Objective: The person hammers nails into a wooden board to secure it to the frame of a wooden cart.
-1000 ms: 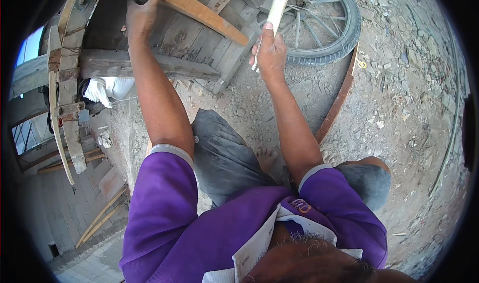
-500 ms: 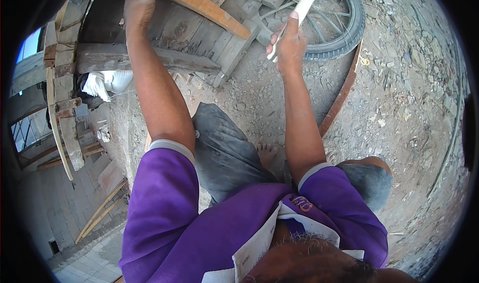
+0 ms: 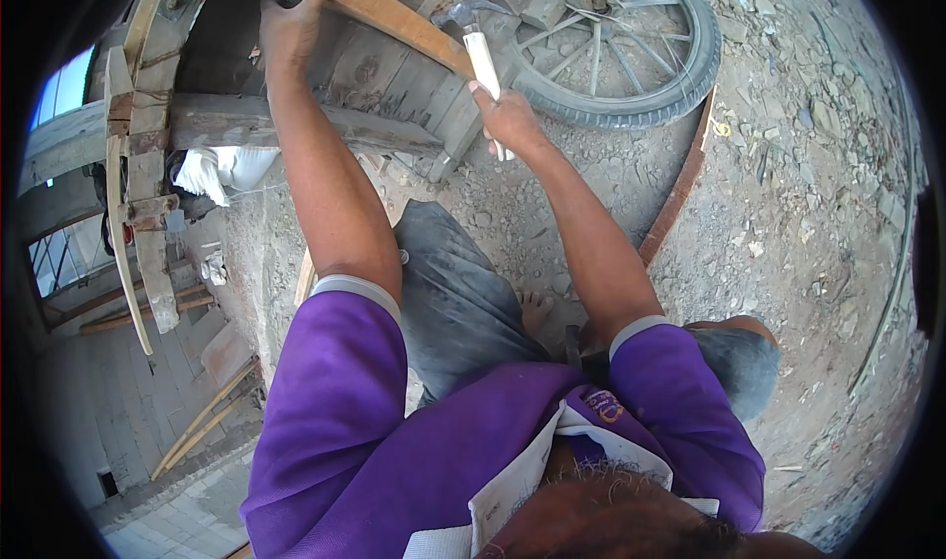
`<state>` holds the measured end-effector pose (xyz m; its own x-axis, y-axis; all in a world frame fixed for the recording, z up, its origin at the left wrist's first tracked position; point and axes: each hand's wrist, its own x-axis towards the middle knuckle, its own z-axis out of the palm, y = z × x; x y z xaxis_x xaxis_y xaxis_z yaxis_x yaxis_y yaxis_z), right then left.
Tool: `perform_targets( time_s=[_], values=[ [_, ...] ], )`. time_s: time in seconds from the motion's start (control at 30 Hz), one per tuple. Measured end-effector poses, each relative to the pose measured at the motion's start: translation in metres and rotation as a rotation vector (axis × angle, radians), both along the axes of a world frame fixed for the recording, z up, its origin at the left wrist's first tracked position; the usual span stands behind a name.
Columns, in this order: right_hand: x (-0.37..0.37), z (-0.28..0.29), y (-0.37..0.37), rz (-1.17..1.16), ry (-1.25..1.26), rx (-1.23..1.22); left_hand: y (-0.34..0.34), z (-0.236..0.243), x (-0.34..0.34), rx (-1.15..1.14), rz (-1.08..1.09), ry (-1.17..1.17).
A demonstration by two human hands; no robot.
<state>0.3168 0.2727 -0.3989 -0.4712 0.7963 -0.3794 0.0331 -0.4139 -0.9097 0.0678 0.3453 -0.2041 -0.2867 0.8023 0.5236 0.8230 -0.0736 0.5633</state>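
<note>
My right hand (image 3: 511, 119) is closed round the pale handle of a claw hammer (image 3: 480, 62). The hammer's metal head is up beside an orange-brown wooden strip (image 3: 394, 27), close to its right end; whether they touch I cannot tell. At the upper left, my left hand (image 3: 296, 35) grips the strip's edge, thumb on top and fingers mostly hidden below. The strip lies across a weathered wooden frame (image 3: 296, 118) made of planks and beams.
A spoked wheel (image 3: 631, 118) with a black tyre lies at the upper right. Next to it a curved rusty strip (image 3: 680, 190) rests on rubble-strewn ground. White cloth (image 3: 227, 172) shows under the frame. Wooden sticks (image 3: 202, 426) lie at the left.
My right hand has swung the hammer left and down, from over the wheel to the strip's right end. My left hand stays on the strip; the view has shifted slightly.
</note>
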Motion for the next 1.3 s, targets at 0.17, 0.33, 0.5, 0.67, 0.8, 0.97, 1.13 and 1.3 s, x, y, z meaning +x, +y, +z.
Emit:
perform_targets(
  time_s=[0.17, 0.33, 0.5, 0.67, 0.8, 0.97, 1.13, 1.3],
  values=[
    [0.036, 0.004, 0.028, -0.311, 0.19, -0.069, -0.007, -0.005, 0.02, 0.027, -0.071, -0.222],
    [0.012, 0.003, 0.001, -0.424, 0.189, 0.048, -0.003, -0.009, 0.002, -0.056, 0.095, 0.076],
    [0.035, 0.019, 0.004, -0.142, 0.12, -0.059, -0.008, -0.011, -0.009, -0.035, 0.116, 0.078],
    [0.003, -0.003, 0.005, 0.045, 0.071, -0.091, -0.001, -0.009, -0.005, -0.066, 0.114, 0.071],
    [0.054, -0.003, 0.049, 0.049, -0.044, -0.043, -0.001, -0.01, -0.008, -0.11, 0.065, 0.026],
    [0.154, 0.005, 0.146, 0.168, -0.363, 0.28, 0.002, 0.0, -0.014, -0.118, 0.109, 0.098],
    [0.302, -0.02, 0.142, 0.462, -0.904, 0.369, -0.01, 0.006, -0.016, -0.153, 0.083, 0.082],
    [0.432, -0.12, -0.01, 0.151, -0.812, -0.036, -0.002, -0.005, 0.008, -0.223, 0.112, 0.21]
  ],
)
